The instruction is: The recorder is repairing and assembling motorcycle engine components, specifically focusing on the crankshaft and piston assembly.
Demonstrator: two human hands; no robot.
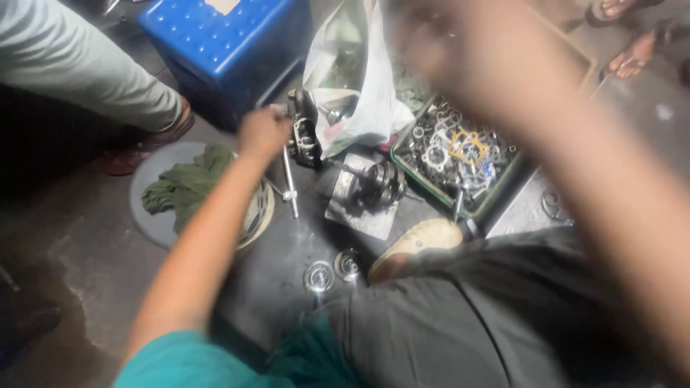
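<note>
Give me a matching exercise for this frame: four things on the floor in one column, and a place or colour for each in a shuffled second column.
Things:
1. Green cloth
2. Plastic stool
3. Tray of metal rings and gaskets
4. Two round metal parts

Descriptions:
A. Blue, at the top of the view
B. Lying on a round grey disc
C. On the floor by the person's shoe
D. Under the blurred right arm, right of the white plastic bag

Pairs: 1-B, 2-A, 3-D, 4-C

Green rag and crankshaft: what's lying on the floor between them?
Head view: between the green rag and the crankshaft lies a long metal rod tool, below the left hand.
</note>
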